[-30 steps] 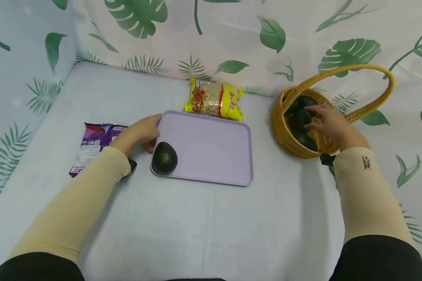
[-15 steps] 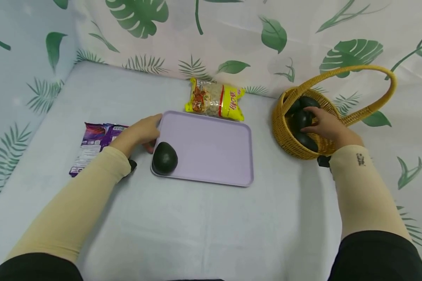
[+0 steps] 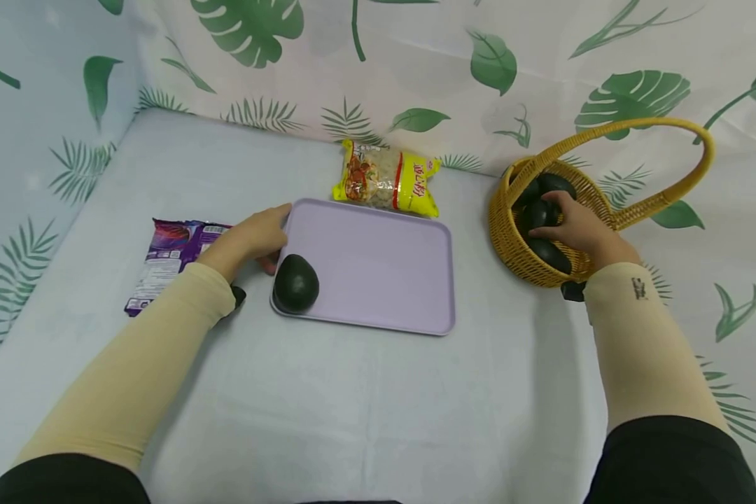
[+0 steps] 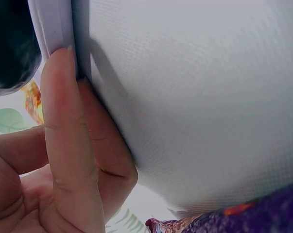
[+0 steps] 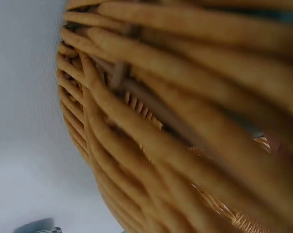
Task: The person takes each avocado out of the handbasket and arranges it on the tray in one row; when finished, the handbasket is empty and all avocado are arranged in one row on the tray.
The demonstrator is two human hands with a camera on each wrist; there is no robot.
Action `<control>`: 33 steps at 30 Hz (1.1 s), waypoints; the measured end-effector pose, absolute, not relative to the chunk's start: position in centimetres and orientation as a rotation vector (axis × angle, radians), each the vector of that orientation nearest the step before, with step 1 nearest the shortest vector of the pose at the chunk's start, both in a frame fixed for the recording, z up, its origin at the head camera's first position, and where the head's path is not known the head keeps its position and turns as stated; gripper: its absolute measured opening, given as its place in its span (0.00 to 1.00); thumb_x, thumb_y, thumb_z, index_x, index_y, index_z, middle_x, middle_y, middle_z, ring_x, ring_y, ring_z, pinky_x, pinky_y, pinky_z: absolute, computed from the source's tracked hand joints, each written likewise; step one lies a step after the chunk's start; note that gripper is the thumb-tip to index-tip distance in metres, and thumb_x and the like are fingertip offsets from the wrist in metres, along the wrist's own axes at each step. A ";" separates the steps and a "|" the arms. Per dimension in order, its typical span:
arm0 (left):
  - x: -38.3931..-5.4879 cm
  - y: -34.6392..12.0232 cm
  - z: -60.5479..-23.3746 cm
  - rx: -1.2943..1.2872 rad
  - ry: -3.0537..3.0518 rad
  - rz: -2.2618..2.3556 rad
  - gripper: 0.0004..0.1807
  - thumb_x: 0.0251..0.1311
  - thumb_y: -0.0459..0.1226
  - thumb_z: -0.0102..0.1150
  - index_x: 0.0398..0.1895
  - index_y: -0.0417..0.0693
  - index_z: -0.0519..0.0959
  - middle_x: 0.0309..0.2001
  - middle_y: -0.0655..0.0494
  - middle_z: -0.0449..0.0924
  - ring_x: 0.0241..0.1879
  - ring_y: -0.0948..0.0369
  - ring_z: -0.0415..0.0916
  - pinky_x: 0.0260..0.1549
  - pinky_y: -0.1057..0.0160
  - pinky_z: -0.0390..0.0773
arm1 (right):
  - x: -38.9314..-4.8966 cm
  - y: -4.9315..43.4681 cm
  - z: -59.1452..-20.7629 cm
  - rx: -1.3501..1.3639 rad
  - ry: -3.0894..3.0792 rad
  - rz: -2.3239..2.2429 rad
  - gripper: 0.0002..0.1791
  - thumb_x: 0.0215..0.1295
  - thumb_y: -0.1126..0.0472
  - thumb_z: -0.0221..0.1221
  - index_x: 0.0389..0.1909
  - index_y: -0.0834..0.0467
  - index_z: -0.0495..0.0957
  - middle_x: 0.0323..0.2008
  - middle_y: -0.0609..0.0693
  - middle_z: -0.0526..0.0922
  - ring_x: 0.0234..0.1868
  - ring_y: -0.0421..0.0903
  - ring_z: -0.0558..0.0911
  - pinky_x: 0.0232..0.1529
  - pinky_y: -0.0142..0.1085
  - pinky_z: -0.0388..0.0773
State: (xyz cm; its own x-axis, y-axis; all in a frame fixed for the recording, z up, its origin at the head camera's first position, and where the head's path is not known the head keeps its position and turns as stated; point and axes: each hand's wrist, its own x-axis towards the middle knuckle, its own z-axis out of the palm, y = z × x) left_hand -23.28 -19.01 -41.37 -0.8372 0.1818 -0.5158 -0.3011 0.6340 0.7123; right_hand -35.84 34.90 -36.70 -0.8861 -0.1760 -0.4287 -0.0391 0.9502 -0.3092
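Note:
My left hand (image 3: 252,236) holds the left edge of a lilac tray (image 3: 378,269); in the left wrist view, one finger (image 4: 66,126) lies along its rim. On the tray's near left corner rests a dark green avocado (image 3: 297,283). At the right, my right hand (image 3: 581,229) reaches into a yellow wicker basket (image 3: 509,253), thumb and fingers around an avocado (image 3: 535,217). Several other dark avocados lie beside it, one of them a lower avocado (image 3: 551,256). Basket weave (image 5: 136,126) fills most of the right wrist view, hiding the right fingers there.
Behind the tray lies a yellow food packet (image 3: 386,178), close to the leaf-patterned backdrop (image 3: 416,63). A purple packet (image 3: 164,262) is partly under the left forearm. The basket's tall handle (image 3: 687,182) arches over the right hand. White cloth (image 3: 378,406) covers the table.
My right hand has moved slightly left and deeper into the basket, and its thumb has closed in on the avocado. The left hand and tray have stayed put.

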 end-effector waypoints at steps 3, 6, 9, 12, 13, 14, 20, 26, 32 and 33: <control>-23.3 -18.9 -41.3 -0.084 2.297 1.143 0.44 0.63 0.23 0.41 0.80 0.45 0.36 0.45 0.33 0.71 0.31 0.51 0.77 0.24 0.57 0.87 | -35.4 35.2 -36.5 -0.129 2.641 -0.450 0.57 0.61 0.37 0.63 0.79 0.54 0.39 0.75 0.71 0.42 0.72 0.74 0.48 0.67 0.73 0.50; -23.2 -18.8 -41.2 -0.082 2.294 1.146 0.45 0.62 0.22 0.41 0.80 0.45 0.36 0.46 0.33 0.71 0.31 0.51 0.77 0.24 0.57 0.87 | -34.7 35.5 -35.9 -0.118 2.667 -0.495 0.57 0.61 0.36 0.62 0.79 0.53 0.38 0.75 0.71 0.42 0.72 0.74 0.48 0.66 0.74 0.50; -23.2 -18.8 -41.1 -0.081 2.293 1.147 0.45 0.62 0.22 0.40 0.80 0.45 0.35 0.47 0.32 0.71 0.31 0.51 0.77 0.25 0.57 0.87 | -34.0 35.6 -35.2 -0.120 2.714 -0.533 0.56 0.62 0.35 0.60 0.80 0.52 0.38 0.74 0.72 0.45 0.69 0.75 0.53 0.63 0.74 0.54; -23.1 -18.8 -41.1 -0.072 2.299 1.139 0.44 0.62 0.23 0.40 0.80 0.45 0.35 0.48 0.33 0.70 0.31 0.51 0.77 0.25 0.57 0.87 | -33.1 35.6 -34.6 -0.131 2.762 -0.570 0.55 0.63 0.35 0.59 0.80 0.51 0.38 0.74 0.71 0.46 0.66 0.75 0.59 0.60 0.73 0.59; -23.0 -18.8 -41.0 -0.068 2.301 1.138 0.44 0.63 0.23 0.40 0.80 0.44 0.35 0.49 0.33 0.70 0.32 0.51 0.77 0.25 0.57 0.87 | -32.9 35.5 -34.3 -0.126 2.771 -0.591 0.55 0.63 0.35 0.59 0.80 0.50 0.38 0.75 0.70 0.46 0.65 0.75 0.60 0.59 0.72 0.61; -23.0 -18.8 -41.0 -0.064 2.302 1.135 0.44 0.63 0.23 0.39 0.80 0.44 0.35 0.48 0.32 0.70 0.31 0.51 0.77 0.25 0.57 0.87 | -32.6 35.5 -34.1 -0.125 2.776 -0.614 0.55 0.63 0.36 0.59 0.80 0.50 0.37 0.76 0.68 0.45 0.65 0.75 0.61 0.60 0.72 0.62; -22.9 -19.0 -40.9 -0.056 2.295 1.135 0.44 0.62 0.22 0.38 0.80 0.43 0.34 0.49 0.31 0.70 0.31 0.50 0.77 0.25 0.56 0.87 | -30.0 33.8 -32.9 -0.157 2.772 -0.761 0.54 0.63 0.40 0.62 0.80 0.49 0.38 0.76 0.63 0.46 0.66 0.72 0.65 0.62 0.68 0.66; -23.0 -19.2 -41.0 -0.045 2.289 1.135 0.43 0.62 0.22 0.38 0.79 0.41 0.34 0.52 0.30 0.68 0.34 0.49 0.78 0.25 0.56 0.87 | -26.7 30.0 -32.6 -0.367 2.781 -0.839 0.48 0.63 0.50 0.66 0.77 0.53 0.48 0.69 0.63 0.60 0.60 0.66 0.75 0.55 0.38 0.82; -23.1 -19.1 -40.9 -0.038 2.281 1.143 0.44 0.62 0.22 0.38 0.79 0.41 0.34 0.53 0.30 0.67 0.35 0.48 0.77 0.26 0.56 0.87 | -24.1 24.9 -34.1 -0.603 2.714 -0.974 0.43 0.60 0.61 0.68 0.73 0.56 0.56 0.65 0.60 0.66 0.53 0.62 0.81 0.49 0.29 0.83; -23.1 -19.1 -40.9 -0.038 2.280 1.145 0.44 0.62 0.22 0.38 0.79 0.41 0.34 0.53 0.31 0.67 0.35 0.48 0.77 0.26 0.56 0.87 | -23.7 23.9 -34.6 -0.641 2.697 -0.989 0.43 0.60 0.62 0.69 0.73 0.56 0.57 0.64 0.59 0.67 0.51 0.61 0.81 0.48 0.30 0.83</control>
